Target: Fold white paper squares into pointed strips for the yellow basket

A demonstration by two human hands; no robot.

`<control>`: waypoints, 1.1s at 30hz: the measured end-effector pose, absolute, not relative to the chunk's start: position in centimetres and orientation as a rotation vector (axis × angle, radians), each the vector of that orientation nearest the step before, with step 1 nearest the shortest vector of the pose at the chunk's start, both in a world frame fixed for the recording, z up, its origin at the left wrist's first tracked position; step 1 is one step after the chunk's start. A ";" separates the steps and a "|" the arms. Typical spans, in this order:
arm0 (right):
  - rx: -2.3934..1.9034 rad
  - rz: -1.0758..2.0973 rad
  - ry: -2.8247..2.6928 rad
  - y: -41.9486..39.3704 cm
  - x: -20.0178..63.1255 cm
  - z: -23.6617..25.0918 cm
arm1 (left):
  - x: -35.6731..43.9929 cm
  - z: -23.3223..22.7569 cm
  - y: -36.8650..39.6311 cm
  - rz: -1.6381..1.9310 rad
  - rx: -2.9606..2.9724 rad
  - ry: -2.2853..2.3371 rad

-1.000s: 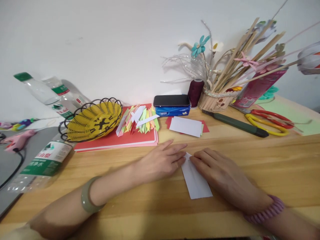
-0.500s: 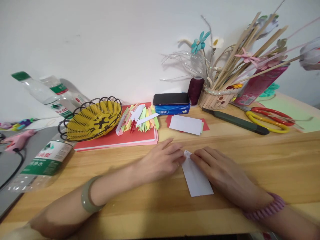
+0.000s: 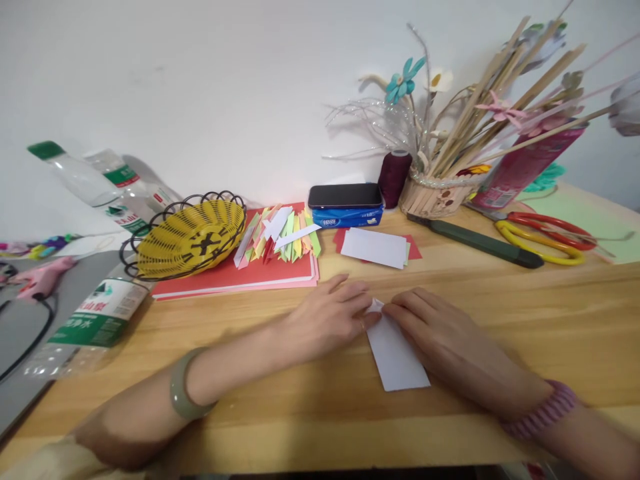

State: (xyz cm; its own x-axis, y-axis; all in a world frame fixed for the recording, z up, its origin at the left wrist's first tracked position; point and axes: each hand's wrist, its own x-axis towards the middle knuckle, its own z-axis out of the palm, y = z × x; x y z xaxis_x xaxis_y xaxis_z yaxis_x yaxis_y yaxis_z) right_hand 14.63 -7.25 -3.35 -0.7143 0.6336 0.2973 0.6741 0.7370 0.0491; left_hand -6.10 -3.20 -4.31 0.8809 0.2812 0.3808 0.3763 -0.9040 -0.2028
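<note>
A white paper strip (image 3: 399, 357) lies on the wooden table, its far end folded over in a small flap. My left hand (image 3: 327, 313) reaches in from the left, thumb and fingers gripping that folded end at its left corner. From the other side, my right hand (image 3: 440, 333) has its closed fingers pinching the same end and lies along the strip's right edge. The fingertips partly hide the flap. Just beyond the hands is a small stack of paper pieces, with a white piece (image 3: 374, 247) on top of red and green ones.
Folded coloured strips (image 3: 280, 237) sit on red sheets (image 3: 200, 288) beside a yellow basket (image 3: 193, 240). A phone (image 3: 345, 196) rests on a blue tissue pack (image 3: 347, 217). A green cutter (image 3: 480, 243) and scissors (image 3: 540, 243) lie right; a cut bottle (image 3: 95, 313) lies left.
The hands stay at the folded end of the paper strip. My left thumb has shifted slightly onto the flap. The whole view has moved a little.
</note>
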 end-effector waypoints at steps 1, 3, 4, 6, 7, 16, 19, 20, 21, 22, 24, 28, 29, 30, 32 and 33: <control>-1.047 -0.176 -2.670 -7.2 14.7 -3.4 | -6.1 -4.2 -3.2 -0.498 -2.778 -0.509; -1.064 -0.107 -2.660 -7.0 14.7 -3.5 | -6.0 -4.2 -3.1 -0.516 -2.767 -0.528; -1.063 -0.081 -2.658 -6.9 14.7 -3.6 | -6.0 -4.3 -3.1 -0.526 -2.764 -0.530; -1.073 -0.009 -2.662 -6.6 14.7 -3.7 | -6.1 -4.5 -3.0 -0.534 -2.766 -0.519; -1.083 0.028 -2.662 -6.4 14.6 -3.8 | -6.1 -4.7 -3.0 -0.532 -2.773 -0.521; -1.119 0.248 -2.520 -5.6 15.7 -2.7 | -6.8 -3.6 -3.3 -0.277 -2.999 -0.535; -1.042 0.221 -2.608 -6.1 16.1 -3.0 | -6.8 -3.1 -3.3 -0.210 -3.075 -0.540; -1.029 0.195 -2.648 -6.3 16.2 -3.1 | -6.8 -3.0 -3.2 -0.188 -3.092 -0.543; -1.024 0.165 -2.687 -6.3 16.2 -3.2 | -6.8 -3.0 -3.2 -0.171 -3.106 -0.541; -1.022 0.137 -2.722 -6.4 16.3 -3.3 | -6.7 -2.9 -3.2 -0.153 -3.115 -0.539; -1.011 0.075 -2.763 -6.4 16.4 -3.4 | -6.7 -2.7 -3.1 -0.124 -3.119 -0.552; -0.971 -0.017 -2.797 -6.4 16.9 -3.3 | -6.7 -2.5 -3.3 -0.106 -3.101 -0.598; -0.969 -0.030 -2.794 -6.4 17.0 -3.3 | -6.7 -2.5 -3.3 -0.113 -3.095 -0.602; -0.972 -0.040 -2.786 -6.4 17.2 -3.4 | -6.7 -2.5 -3.4 -0.122 -3.091 -0.604; -0.988 -0.050 -2.758 -6.6 17.6 -3.6 | -6.7 -2.5 -3.5 -0.131 -3.088 -0.604; -0.997 -0.057 -2.741 -6.7 17.8 -3.7 | -6.7 -2.6 -3.5 -0.133 -3.088 -0.601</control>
State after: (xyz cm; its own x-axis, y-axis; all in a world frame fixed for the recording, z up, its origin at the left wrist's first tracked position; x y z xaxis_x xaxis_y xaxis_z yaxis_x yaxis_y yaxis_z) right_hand 17.84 -6.73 -3.74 -0.7443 0.6298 0.2223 0.6384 0.7687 -0.0401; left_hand -6.67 -3.49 -2.55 0.9236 0.3746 0.0815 0.3740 -0.9271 0.0233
